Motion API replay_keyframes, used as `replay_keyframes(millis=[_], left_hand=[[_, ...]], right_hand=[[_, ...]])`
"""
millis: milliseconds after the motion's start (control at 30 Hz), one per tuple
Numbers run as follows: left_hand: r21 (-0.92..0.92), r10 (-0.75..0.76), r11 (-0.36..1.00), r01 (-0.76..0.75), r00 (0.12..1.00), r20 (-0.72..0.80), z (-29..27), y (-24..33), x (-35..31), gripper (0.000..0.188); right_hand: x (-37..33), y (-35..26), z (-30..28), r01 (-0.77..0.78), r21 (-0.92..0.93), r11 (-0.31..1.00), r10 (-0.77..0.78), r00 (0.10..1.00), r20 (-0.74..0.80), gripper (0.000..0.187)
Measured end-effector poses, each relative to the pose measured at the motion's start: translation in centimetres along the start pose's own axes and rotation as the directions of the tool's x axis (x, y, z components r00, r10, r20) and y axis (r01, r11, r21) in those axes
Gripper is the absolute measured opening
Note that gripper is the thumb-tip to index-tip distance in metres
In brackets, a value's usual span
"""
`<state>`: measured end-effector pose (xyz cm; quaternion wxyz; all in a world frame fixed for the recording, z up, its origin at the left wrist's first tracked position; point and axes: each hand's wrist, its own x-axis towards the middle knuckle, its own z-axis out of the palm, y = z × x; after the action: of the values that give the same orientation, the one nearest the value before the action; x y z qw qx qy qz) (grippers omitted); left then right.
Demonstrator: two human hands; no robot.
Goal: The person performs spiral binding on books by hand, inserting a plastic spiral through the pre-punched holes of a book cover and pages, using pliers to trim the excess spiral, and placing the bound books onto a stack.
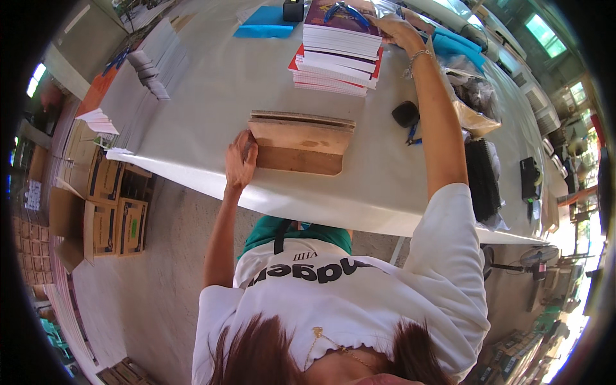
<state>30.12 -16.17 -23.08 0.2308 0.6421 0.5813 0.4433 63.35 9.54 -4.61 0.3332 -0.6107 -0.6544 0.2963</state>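
Observation:
An L-shaped wooden holder [301, 138], made of an upright board and a flat base, rests on the white-covered table near its front edge. My left hand [242, 158] is closed round the left end of this holder. Farther back stands a stack of books [340, 48], some with red covers. A blue-handled cutting tool [346, 14] lies on the dark cover of the top book. My right arm stretches far forward, and my right hand [399, 31] grips the right edge of the top book. Its fingertips lie over the cover, partly hard to make out.
Other book stacks [138, 83] line the table's left edge. Blue sheets [266, 22] lie at the back. Right of the holder are a black object [405, 114] and a small blue tool [414, 135]. Plastic bags [471, 96] and a black bundle [482, 179] flank my right arm.

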Motion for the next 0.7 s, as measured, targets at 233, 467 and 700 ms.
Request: replay_keyframes(millis=[233, 467, 700], left_hand=[[0.093, 0.146, 0.985, -0.145, 0.989, -0.006, 0.8, -1.1, 0.4, 0.035], [0.149, 0.121, 0.982, -0.118, 0.993, -0.007, 0.5, -0.8, 0.1, 0.036], [0.142, 0.141, 0.981, -0.133, 0.989, -0.046, 0.9, 0.2, 0.1, 0.034]], right_hand=[[0.4, 1.0, -3.2, 0.127, -0.217, 0.968, -0.149, 0.985, -0.088, 0.047], [-0.5, -2.2, -0.5, 0.110, -0.520, 0.847, -0.371, 0.822, -0.431, 0.028], [2.6, -1.2, -3.8, 0.197, -0.582, 0.789, -0.470, 0.804, -0.364, 0.025]])
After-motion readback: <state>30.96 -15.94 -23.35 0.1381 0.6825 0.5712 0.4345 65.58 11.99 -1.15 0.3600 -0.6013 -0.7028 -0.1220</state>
